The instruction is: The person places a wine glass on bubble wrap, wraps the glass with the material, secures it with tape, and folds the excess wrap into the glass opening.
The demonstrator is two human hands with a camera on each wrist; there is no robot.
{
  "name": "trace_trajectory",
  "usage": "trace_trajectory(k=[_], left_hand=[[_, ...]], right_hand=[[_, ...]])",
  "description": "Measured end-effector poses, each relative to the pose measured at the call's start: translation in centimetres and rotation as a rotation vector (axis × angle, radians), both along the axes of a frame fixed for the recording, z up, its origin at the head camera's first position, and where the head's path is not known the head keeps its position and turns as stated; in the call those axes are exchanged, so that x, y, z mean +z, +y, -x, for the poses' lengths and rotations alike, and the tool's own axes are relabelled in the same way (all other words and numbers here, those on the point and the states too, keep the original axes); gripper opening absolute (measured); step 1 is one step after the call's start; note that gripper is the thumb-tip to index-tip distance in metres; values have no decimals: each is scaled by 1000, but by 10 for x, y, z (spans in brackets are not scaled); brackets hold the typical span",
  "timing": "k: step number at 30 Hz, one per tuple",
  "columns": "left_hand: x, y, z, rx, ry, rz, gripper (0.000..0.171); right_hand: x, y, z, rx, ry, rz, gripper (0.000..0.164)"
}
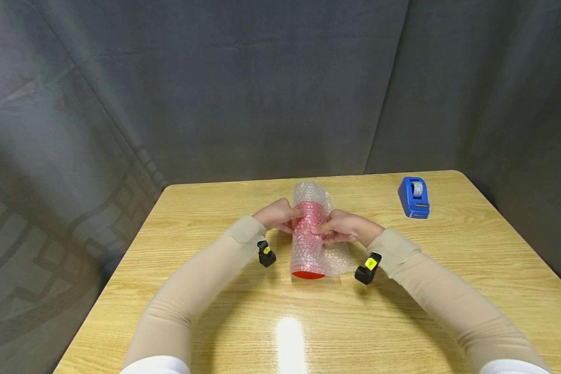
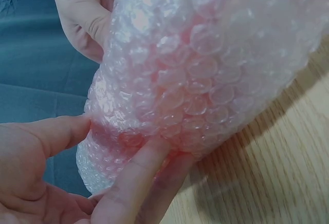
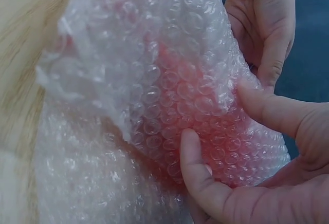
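While it lies on, or just above, the middle of the tabletop, end toward me, the red cylinder wears a coat of bubble wrap. My left hand grips its left side and my right hand its right, thumbs and fingers against the plastic. I judge the wrap soft, light and slightly slippery — springy at the loose flap on the right. What's inside I can't tell, so I'd treat it as fragile: hold it around the middle, gently — squeezing hard could pop bubbles.
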State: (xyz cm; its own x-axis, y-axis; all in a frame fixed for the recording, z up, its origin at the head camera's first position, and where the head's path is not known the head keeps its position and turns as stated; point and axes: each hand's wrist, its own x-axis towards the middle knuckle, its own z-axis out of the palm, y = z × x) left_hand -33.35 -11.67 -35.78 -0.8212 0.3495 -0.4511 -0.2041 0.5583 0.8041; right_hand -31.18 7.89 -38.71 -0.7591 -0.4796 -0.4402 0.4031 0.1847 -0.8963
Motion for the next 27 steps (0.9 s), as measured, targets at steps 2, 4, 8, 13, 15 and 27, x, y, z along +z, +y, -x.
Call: trace_trajectory(k=[2,4,8,13,15,27], left_hand=[[0,0,0,-2,1,0,30],[0,0,0,-4,1,-1,30],[1,0,0,-8,-2,1,31],[1,-1,0,-8,-9,-4,32],[1,-1,0,-8,-11,-7,31],[-4,-7,6,29,-77,-69,21]], right_hand=[[1,-1,0,6,2,-18,19],[1,-1,1,8,-2,-26,22],[1,-2,2,9,-14,-31,29],[0,-2,2,-6,-24,-30,29],[0,-2,1,-3,-20,-25,27],[-2,0,0,1,-16,-13,25]])
